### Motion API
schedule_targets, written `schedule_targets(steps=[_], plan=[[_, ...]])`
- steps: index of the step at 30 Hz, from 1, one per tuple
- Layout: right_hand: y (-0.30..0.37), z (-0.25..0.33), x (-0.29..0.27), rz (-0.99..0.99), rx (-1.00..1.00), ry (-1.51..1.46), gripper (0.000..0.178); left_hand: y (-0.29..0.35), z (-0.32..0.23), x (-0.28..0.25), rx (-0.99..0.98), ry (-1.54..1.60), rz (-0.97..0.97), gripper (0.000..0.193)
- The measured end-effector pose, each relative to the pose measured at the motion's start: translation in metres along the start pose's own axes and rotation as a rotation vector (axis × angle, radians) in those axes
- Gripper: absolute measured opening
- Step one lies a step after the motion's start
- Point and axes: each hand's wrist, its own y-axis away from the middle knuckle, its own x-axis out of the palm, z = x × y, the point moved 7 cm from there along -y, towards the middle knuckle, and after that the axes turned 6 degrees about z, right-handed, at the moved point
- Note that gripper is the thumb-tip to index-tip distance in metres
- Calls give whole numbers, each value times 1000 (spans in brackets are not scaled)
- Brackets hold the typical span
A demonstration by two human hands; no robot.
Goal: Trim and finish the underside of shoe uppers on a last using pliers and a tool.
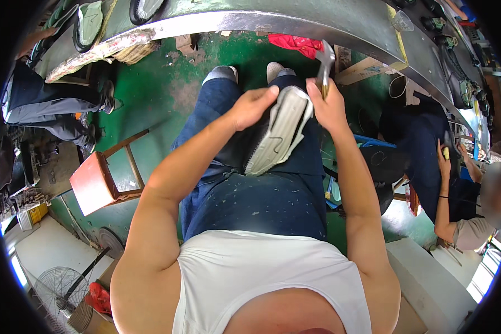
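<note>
In my lap, between my thighs, a shoe [279,132] lies with its pale grey-white underside facing up. A thin, dark bent line marks its middle, and pale material stands loose along its right edge. My left hand [253,108] is closed on the far left side of the shoe, thumb near its end. In my right hand [328,107], a hammer [326,60] is gripped upright, its metal head above the fist. The right thumb reaches the shoe's far right edge. Dark material shows under the shoe on the left; the fingers beneath it are hidden.
A metal-edged workbench [217,22] curves across the front, with shoes [89,25] on it. Red cloth [298,44] lies under it on the green floor [150,94]. A stool [97,183] stands at left. A co-worker sits at right; another's legs show at left. A fan [64,295] stands lower left.
</note>
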Motion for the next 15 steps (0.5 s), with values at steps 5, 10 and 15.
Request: schedule_targets(steps=[5,10,15], plan=[[-35,1,11,351,-18,157,32,5,-1,1,270,-472,-186,63],[-23,7,12,362,-27,102,36,-4,79,-65,-391,-169,-534,54],[-19,-5,7,220,53,197,44,27,-15,-7,170,-751,-329,61]])
